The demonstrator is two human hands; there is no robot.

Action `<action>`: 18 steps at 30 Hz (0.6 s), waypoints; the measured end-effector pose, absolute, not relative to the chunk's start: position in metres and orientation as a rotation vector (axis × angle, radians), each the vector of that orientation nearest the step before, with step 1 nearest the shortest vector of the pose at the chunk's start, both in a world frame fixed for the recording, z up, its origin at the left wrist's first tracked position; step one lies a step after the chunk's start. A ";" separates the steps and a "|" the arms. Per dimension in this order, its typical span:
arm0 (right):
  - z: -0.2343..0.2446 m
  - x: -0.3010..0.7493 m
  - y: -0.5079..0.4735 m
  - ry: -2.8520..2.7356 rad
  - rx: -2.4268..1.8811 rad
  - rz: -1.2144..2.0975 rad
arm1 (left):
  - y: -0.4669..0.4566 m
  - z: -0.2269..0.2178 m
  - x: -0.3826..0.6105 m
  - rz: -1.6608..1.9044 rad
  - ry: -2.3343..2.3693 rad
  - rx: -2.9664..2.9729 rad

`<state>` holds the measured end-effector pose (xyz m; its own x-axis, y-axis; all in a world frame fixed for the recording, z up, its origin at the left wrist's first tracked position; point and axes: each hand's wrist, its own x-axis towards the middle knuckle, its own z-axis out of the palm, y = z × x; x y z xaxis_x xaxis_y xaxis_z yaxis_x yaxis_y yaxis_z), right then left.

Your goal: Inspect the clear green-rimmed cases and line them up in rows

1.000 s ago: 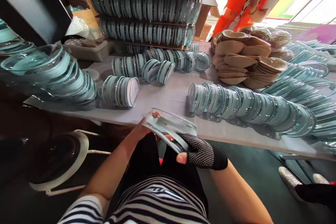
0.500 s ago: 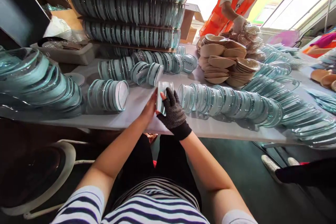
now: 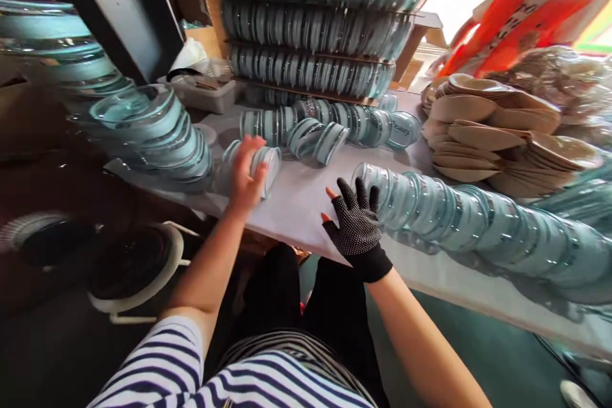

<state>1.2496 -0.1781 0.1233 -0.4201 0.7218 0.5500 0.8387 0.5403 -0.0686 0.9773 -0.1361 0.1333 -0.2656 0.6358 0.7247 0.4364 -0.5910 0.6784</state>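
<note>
My bare left hand (image 3: 247,177) reaches over a short stack of clear round plastic pieces (image 3: 273,169) with pale bands, near the table's front edge. Its thumb and fingers are apart, with the thumb by the stack's right end. Whether the fingers touch the stack I cannot tell. My right hand (image 3: 356,220), in a black dotted glove with bare thumb and index tips, is spread open and holds nothing. Its fingertips are beside the left end of a long row of similar clear pieces (image 3: 444,210).
Farther back on the white table (image 3: 306,197) lies another row of clear pieces (image 3: 272,127). Tall stacked layers (image 3: 310,25) stand behind it. Beige bowl-shaped pieces (image 3: 482,121) are at the right, a leaning pile (image 3: 162,134) at the left. A person's orange vest (image 3: 516,19) shows beyond.
My hands have parted and let go of the clear piece they held together. The left has moved left to the short stack; the right has opened beside the row. The view has turned left.
</note>
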 end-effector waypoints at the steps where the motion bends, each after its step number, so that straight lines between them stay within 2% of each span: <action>1: 0.119 1.237 -0.174 -2.289 -1.223 -0.208 | -0.128 0.141 0.948 2.030 1.552 1.871; 2: 0.115 1.224 -0.167 -2.315 -1.191 -0.107 | -0.120 0.147 0.925 1.937 1.724 1.922; 4: 0.105 1.194 -0.151 -2.314 -1.121 0.122 | -0.106 0.153 0.897 1.528 1.934 2.012; 6: 0.099 1.166 -0.133 -2.238 -1.033 0.330 | -0.100 0.153 0.897 1.165 2.002 2.046; 8: 0.097 1.146 -0.120 -2.124 -0.973 0.446 | -0.107 0.152 0.914 0.978 2.025 2.082; 12: 0.105 1.141 -0.116 -1.992 -0.985 0.487 | -0.138 0.150 0.955 0.818 2.051 2.194; 18: 0.115 1.170 -0.116 -1.905 -1.104 0.514 | -0.146 0.150 0.963 0.868 2.112 2.169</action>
<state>1.1700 -0.1161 0.1153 -0.2466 0.8488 0.4676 0.4981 0.5249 -0.6902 0.9626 -0.1457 0.1497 -0.0511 0.9214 0.3852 0.9258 -0.1010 0.3642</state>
